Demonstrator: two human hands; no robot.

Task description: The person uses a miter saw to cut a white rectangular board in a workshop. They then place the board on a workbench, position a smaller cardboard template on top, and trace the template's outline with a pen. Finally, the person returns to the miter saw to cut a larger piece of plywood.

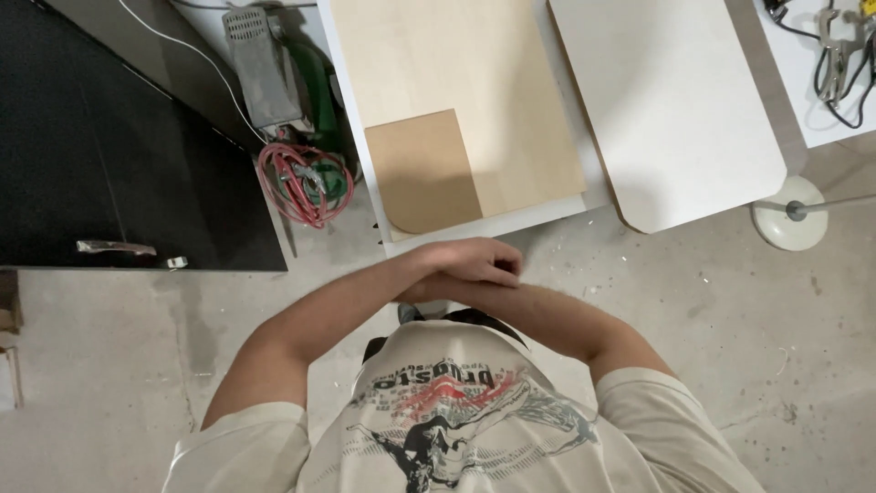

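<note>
My two forearms are crossed in front of my chest, above a concrete floor (693, 301). My left hand (476, 262) lies on top with its fingers curled and rests on my right forearm (547, 315); nothing shows in it. My right hand is tucked under my left wrist and hidden. Just beyond my hands is the edge of a white table (493, 226). On it lies a pale plywood sheet (474, 73), and a small brown board (424, 169) with one rounded corner sits on that sheet.
A white panel (671, 100) with rounded corners lies to the right. A round white stand base (789, 219) is on the floor. Coiled red and green hoses (306, 183) and a grey tool (260, 64) sit left. A black cabinet (109, 146) stands far left, metal clamps (832, 59) top right.
</note>
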